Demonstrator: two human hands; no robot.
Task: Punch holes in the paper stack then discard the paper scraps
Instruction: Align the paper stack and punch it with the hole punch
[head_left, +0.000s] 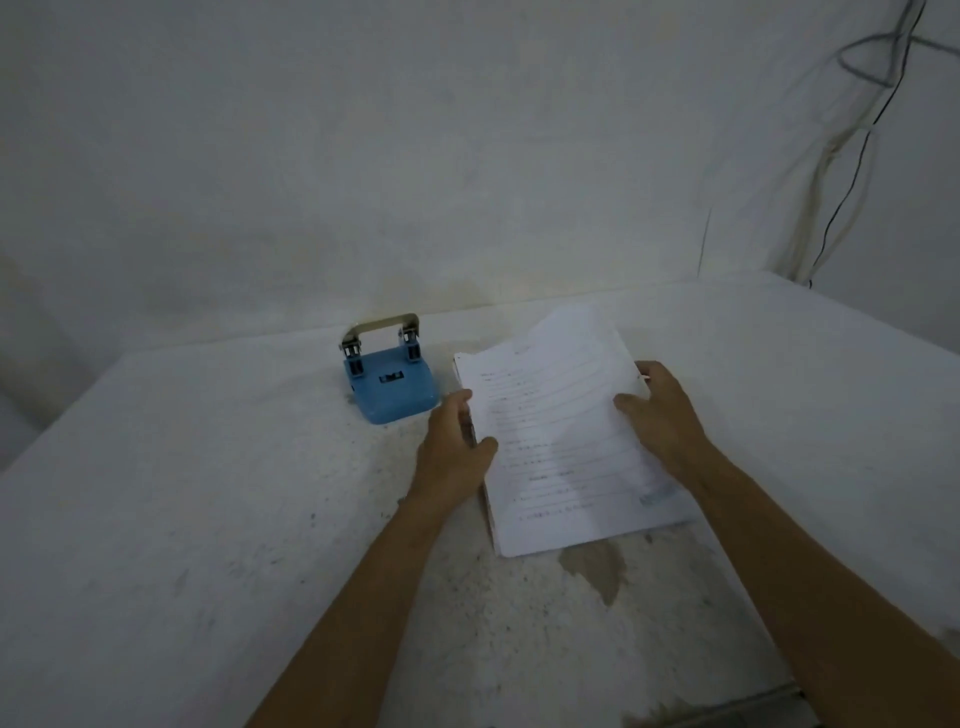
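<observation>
paper stack (561, 441) text too blurred to read; its left edge partly hidden under left hand (454, 449); both forearms cut off at frame bottom.

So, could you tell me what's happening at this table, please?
A person is holding a paper stack by its two sides, left hand on the left edge and right hand on the right. A blue hole punch sits untouched on the table, just left of the papers. No punching yet.
</observation>
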